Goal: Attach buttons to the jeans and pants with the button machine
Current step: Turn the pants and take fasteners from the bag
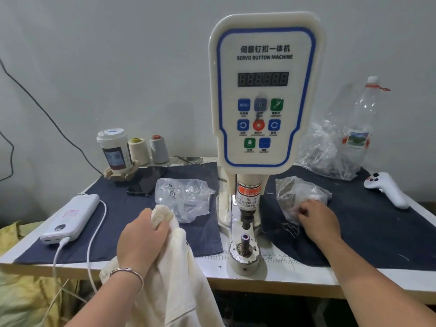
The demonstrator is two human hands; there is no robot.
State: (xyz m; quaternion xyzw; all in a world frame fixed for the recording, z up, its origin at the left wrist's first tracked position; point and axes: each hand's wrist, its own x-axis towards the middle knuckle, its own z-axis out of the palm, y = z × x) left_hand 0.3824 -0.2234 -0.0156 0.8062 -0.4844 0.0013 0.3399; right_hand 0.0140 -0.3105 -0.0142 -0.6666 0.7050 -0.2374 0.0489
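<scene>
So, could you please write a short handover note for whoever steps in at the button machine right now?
Left hand: grips the cream pants, bunched at the table's front edge.
Right hand: fingers curled on the clear bag right of the button machine.
A second clear bag lies left of it.
Done: no attached button is visible.
Left: put a button on the lower die, place the fabric, press.

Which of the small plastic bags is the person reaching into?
The small bag right of the machine: the right hand has its fingers at its lower edge. The bag left of the machine lies untouched; the left hand grips cream cloth.
</scene>
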